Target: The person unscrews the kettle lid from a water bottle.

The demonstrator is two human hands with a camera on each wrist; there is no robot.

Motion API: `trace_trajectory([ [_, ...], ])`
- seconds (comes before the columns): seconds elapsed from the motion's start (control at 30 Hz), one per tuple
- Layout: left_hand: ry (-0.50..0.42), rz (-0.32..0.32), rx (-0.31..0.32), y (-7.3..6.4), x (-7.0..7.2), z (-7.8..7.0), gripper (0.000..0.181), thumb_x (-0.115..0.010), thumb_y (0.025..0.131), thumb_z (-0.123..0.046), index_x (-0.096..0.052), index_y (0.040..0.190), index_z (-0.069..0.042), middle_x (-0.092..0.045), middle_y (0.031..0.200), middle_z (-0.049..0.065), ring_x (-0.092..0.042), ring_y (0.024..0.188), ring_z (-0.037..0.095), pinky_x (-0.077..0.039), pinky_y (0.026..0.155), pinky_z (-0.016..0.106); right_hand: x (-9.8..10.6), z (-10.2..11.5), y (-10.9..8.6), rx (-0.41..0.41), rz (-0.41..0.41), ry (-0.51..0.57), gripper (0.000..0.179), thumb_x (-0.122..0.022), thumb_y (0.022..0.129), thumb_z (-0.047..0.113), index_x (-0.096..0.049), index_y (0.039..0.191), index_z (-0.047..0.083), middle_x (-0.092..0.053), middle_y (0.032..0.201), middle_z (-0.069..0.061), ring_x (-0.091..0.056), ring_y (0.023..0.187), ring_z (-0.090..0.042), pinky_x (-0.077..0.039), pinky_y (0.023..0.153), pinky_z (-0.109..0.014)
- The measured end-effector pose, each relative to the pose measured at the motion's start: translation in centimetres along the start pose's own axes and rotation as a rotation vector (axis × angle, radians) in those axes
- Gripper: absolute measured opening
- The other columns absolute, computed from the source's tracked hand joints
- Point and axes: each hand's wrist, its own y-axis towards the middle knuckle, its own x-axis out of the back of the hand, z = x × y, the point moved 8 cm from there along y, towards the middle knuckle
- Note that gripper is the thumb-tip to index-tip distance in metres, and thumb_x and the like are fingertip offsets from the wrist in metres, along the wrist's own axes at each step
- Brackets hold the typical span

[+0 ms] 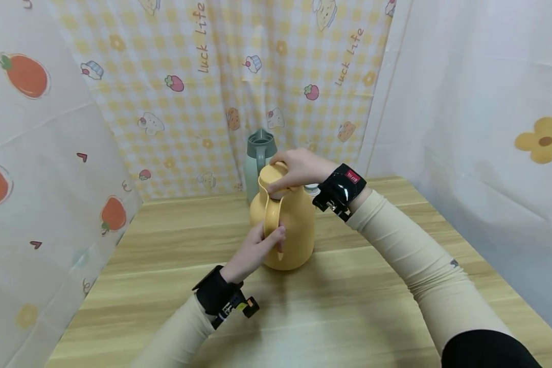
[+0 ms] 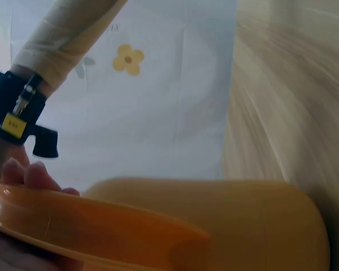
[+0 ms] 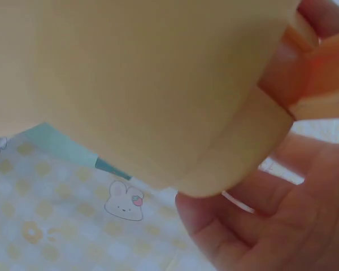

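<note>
A yellow thermos jug (image 1: pixel 299 230) stands upright on the wooden table, its handle (image 1: pixel 272 217) turned toward me. My left hand (image 1: pixel 250 250) grips that handle around its lower half, thumb lying across it. From above right, my right hand (image 1: pixel 301 166) holds the yellow lid (image 1: pixel 272 175) at the jug's top, thumb on the near side and fingers over the far side. The right wrist view has the jug's body (image 3: pixel 158 84) large and close, with fingertips right at the lid's edge. In the left wrist view the glossy handle (image 2: pixel 101 226) runs along the jug.
Close behind the yellow jug stands a light green thermos jug (image 1: pixel 252 176) with a darker green top, partly hidden. Another thing with a pale top (image 1: pixel 312 189) shows behind on the right, mostly covered. Patterned curtains (image 1: pixel 188 102) hang along the back and sides of the table (image 1: pixel 175 245).
</note>
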Motion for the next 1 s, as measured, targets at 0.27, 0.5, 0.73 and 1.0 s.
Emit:
trace_trajectory([
  [0.27, 0.043, 0.041, 0.024, -1.1, 1.9, -0.1, 0.028, -0.040, 0.106, -0.021, -0.047, 0.104, 0.006, -0.053, 0.085, 0.011, -0.054, 0.078, 0.032, -0.051, 0.073, 0.046, 0.1, -0.3, 0.0, 0.071, 0.025, 0.045, 0.069, -0.080, 0.074, 0.050, -0.057, 0.132, 0.021, -0.061, 0.119, -0.001, -0.056, 0.091, -0.018, -0.047, 0.078, -0.031],
  [0.5, 0.041, 0.045, 0.023, -1.2, 2.0, -0.2, 0.029, -0.041, 0.106, -0.023, -0.047, 0.103, 0.005, -0.053, 0.084, 0.013, -0.053, 0.077, 0.033, -0.051, 0.072, 0.046, 0.9, -0.4, 0.1, 0.102, -0.023, 0.068, 0.064, -0.080, 0.073, 0.047, -0.059, 0.129, 0.022, -0.061, 0.118, 0.003, -0.056, 0.091, -0.017, -0.047, 0.076, -0.032],
  [0.73, 0.062, 0.045, 0.005, -1.0, 2.0, 0.2, 0.026, -0.041, 0.106, -0.021, -0.049, 0.100, 0.003, -0.054, 0.084, 0.013, -0.054, 0.077, 0.035, -0.052, 0.072, 0.044, 4.1, -1.7, -2.2, 0.103, -0.209, 0.280, 0.072, -0.079, 0.077, 0.040, -0.051, 0.140, 0.018, -0.060, 0.127, -0.003, -0.057, 0.109, -0.020, -0.047, 0.089, -0.038],
  [1.0, 0.053, 0.020, 0.025, -0.9, 2.5, 0.6, 0.026, -0.043, 0.105, -0.023, -0.050, 0.100, 0.002, -0.054, 0.085, 0.013, -0.055, 0.079, 0.038, -0.052, 0.072, 0.041, 1.3, -7.8, -6.7, 0.241, -0.369, 1.291, 0.064, -0.068, 0.087, 0.010, -0.040, 0.144, 0.002, -0.056, 0.121, -0.011, -0.056, 0.103, -0.021, -0.049, 0.086, -0.029],
])
